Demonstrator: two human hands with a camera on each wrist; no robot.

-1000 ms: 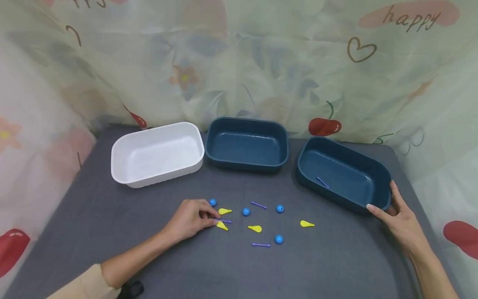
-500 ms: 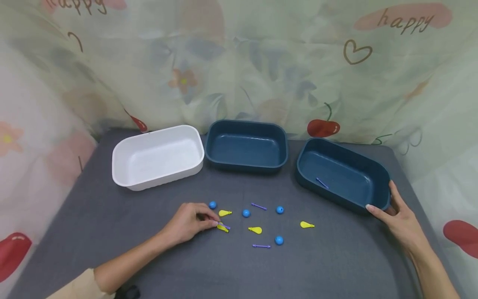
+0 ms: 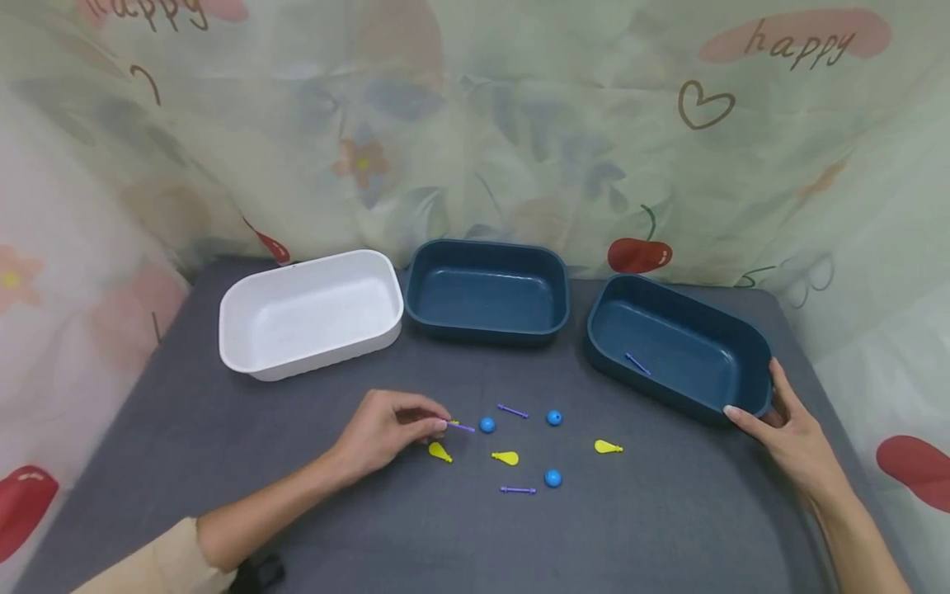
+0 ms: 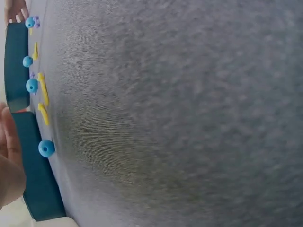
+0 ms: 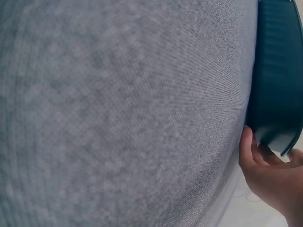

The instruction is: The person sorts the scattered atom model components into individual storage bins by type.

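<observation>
My left hand [image 3: 386, 429] pinches a small purple rod with knobbed ends [image 3: 462, 426] between thumb and fingertips, raised over the grey table. Behind the fingertips a yellow bulb-shaped piece is mostly hidden; another yellow bulb-shaped piece [image 3: 440, 452] lies just below the hand. My right hand [image 3: 797, 450] grips the near right corner of the right dark blue bin [image 3: 668, 394], thumb at the rim. In the right wrist view its fingers [image 5: 246, 146] wrap the bin's end. One purple rod [image 3: 637, 364] lies inside that bin.
A white bin [image 3: 326, 363] and another dark blue bin [image 3: 486, 334] stand along the back. Blue beads [image 3: 486, 425], purple rods [image 3: 517, 490] and yellow pieces [image 3: 609, 446] lie scattered mid-table. A patterned curtain [image 3: 505, 124] hangs close behind the bins.
My left hand has picked the purple rod up from beside the yellow piece and moved up and slightly right, now covering the leftmost blue bead. The right hand keeps its grip on the bin.
</observation>
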